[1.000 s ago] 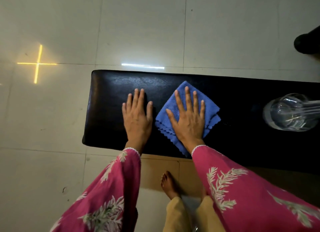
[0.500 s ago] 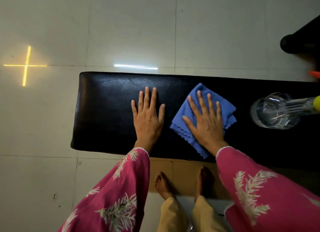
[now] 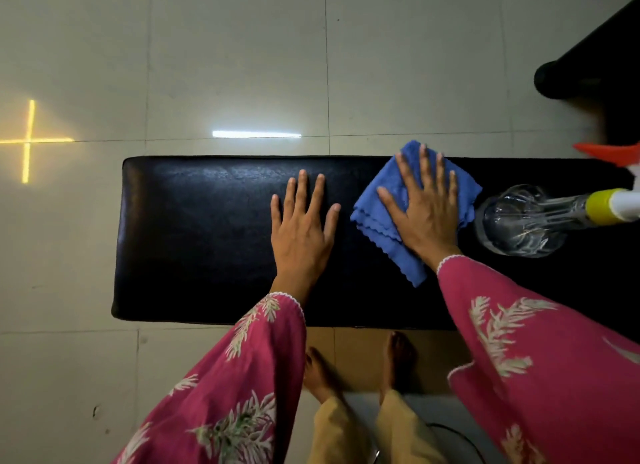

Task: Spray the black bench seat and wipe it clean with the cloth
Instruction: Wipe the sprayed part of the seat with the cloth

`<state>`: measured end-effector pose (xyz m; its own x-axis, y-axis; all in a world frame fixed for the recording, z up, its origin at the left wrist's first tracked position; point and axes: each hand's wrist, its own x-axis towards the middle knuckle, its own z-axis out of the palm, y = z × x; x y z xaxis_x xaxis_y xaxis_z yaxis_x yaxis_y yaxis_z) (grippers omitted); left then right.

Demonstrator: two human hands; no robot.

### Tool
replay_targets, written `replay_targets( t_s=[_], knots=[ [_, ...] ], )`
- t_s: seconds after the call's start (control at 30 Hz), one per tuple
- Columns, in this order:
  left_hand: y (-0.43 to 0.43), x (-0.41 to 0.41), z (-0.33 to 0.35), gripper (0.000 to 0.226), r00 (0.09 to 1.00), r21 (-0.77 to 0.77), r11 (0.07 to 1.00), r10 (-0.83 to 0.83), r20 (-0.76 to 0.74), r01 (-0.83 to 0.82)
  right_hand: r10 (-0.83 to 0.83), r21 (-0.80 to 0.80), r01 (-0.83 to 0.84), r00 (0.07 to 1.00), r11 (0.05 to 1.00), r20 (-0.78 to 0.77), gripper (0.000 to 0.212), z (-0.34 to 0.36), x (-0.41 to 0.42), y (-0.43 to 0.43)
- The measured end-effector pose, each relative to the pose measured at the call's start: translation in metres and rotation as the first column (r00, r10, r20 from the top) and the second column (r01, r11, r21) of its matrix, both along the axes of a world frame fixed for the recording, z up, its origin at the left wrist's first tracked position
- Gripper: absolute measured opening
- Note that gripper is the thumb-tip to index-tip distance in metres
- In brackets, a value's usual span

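Note:
The black bench seat (image 3: 194, 235) runs across the middle of the view. A folded blue cloth (image 3: 375, 217) lies on it toward the far edge, right of centre. My right hand (image 3: 427, 207) presses flat on the cloth with straight, spread fingers. Flat on the bare seat just left of the cloth rests my left hand (image 3: 303, 228), fingers spread. A clear spray bottle (image 3: 519, 221) with a yellow collar and orange trigger stands on the seat just right of the cloth.
Pale floor tiles (image 3: 242, 65) surround the bench. A dark object (image 3: 588, 72) sits at the upper right on the floor. My bare feet (image 3: 322, 377) stand by the near edge of the bench.
My right hand has slid the cloth to the right and toward the far edge, close to the spray bottle. My left hand has shifted right along the seat too.

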<state>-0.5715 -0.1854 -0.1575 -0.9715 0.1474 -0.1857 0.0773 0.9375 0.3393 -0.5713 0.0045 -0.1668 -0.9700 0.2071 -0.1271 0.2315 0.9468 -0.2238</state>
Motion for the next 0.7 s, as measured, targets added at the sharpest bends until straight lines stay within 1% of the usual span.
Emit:
replay_targets(
  t_s=[0.03, 0.07, 0.1, 0.13, 0.2, 0.23, 0.27, 0.3, 0.33, 0.4, 0.43, 0.47, 0.53, 0.57, 0.6, 0.7],
  knots=[
    [0.001, -0.001, -0.001, 0.067, 1.000, -0.002, 1.000, 0.015, 0.005, -0.015, -0.089, 0.005, 0.089, 0.996, 0.996, -0.001, 0.071, 0.000, -0.004, -0.006],
    [0.003, -0.002, -0.001, 0.067, 1.000, -0.001, 1.000, 0.027, 0.009, -0.027, -0.142, 0.013, 0.142, 0.990, 0.990, 0.002, 0.070, 0.001, -0.006, -0.014],
    [0.004, -0.001, -0.001, 0.068, 0.999, 0.001, 0.999, 0.037, 0.013, -0.037, -0.131, 0.023, 0.131, 0.991, 0.991, 0.011, 0.070, 0.001, -0.005, -0.020],
    [0.005, -0.001, -0.001, 0.068, 0.999, 0.003, 0.999, 0.046, 0.016, -0.046, -0.053, 0.033, 0.052, 0.998, 0.998, 0.023, 0.070, 0.001, -0.004, -0.025],
    [0.007, 0.000, -0.001, 0.068, 0.998, 0.003, 0.998, 0.056, 0.024, -0.057, 0.174, 0.033, -0.175, 0.984, 0.984, 0.032, 0.073, 0.001, -0.004, -0.016],
    [0.008, 0.001, -0.001, 0.068, 0.998, 0.001, 0.998, 0.056, 0.026, -0.056, 0.240, 0.023, -0.240, 0.970, 0.970, 0.027, 0.076, 0.001, -0.007, -0.006],
    [0.007, 0.001, -0.001, 0.068, 0.998, -0.005, 0.999, 0.054, 0.028, -0.054, 0.243, 0.018, -0.243, 0.970, 0.970, 0.015, 0.078, 0.001, -0.012, 0.004],
    [0.007, 0.001, -0.001, 0.067, 0.998, -0.014, 0.999, 0.051, 0.032, -0.051, 0.182, 0.019, -0.182, 0.983, 0.983, 0.006, 0.079, 0.000, -0.016, 0.011],
    [0.007, 0.000, -0.001, 0.065, 0.998, -0.022, 0.999, 0.050, 0.035, -0.049, 0.071, 0.027, -0.071, 0.997, 0.997, 0.000, 0.077, 0.000, -0.019, 0.013],
    [0.007, 0.001, -0.001, 0.063, 0.998, -0.027, 0.998, 0.053, 0.031, -0.052, -0.159, 0.039, 0.160, 0.987, 0.986, -0.008, 0.073, -0.001, -0.017, 0.002],
    [0.008, 0.001, 0.000, 0.064, 0.998, -0.026, 0.998, 0.056, 0.026, -0.056, -0.208, 0.036, 0.208, 0.978, 0.978, -0.008, 0.071, -0.001, -0.013, -0.006],
    [0.009, 0.001, 0.000, 0.066, 0.998, -0.023, 0.998, 0.063, 0.024, -0.062, -0.189, 0.038, 0.190, 0.982, 0.981, -0.009, 0.070, -0.001, -0.008, -0.013],
    [0.013, 0.003, 0.002, 0.066, 0.996, -0.017, 0.997, 0.079, 0.033, -0.079, -0.039, 0.042, 0.039, 0.999, 0.998, -0.010, 0.070, -0.001, 0.000, -0.008],
    [0.015, 0.003, 0.003, 0.064, 0.995, -0.014, 0.996, 0.087, 0.042, -0.087, 0.009, 0.030, -0.009, 1.000, 1.000, -0.002, 0.071, 0.000, 0.001, 0.000],
    [0.016, 0.004, 0.004, 0.061, 0.994, -0.010, 0.995, 0.095, 0.052, -0.094, -0.007, 0.017, 0.007, 1.000, 1.000, -0.002, 0.072, 0.000, -0.001, 0.007],
    [0.020, 0.005, 0.008, 0.057, 0.991, 0.006, 0.993, 0.116, 0.071, -0.116, -0.250, -0.006, 0.250, 0.967, 0.968, -0.048, 0.072, -0.001, 0.000, 0.003]
  ],
)
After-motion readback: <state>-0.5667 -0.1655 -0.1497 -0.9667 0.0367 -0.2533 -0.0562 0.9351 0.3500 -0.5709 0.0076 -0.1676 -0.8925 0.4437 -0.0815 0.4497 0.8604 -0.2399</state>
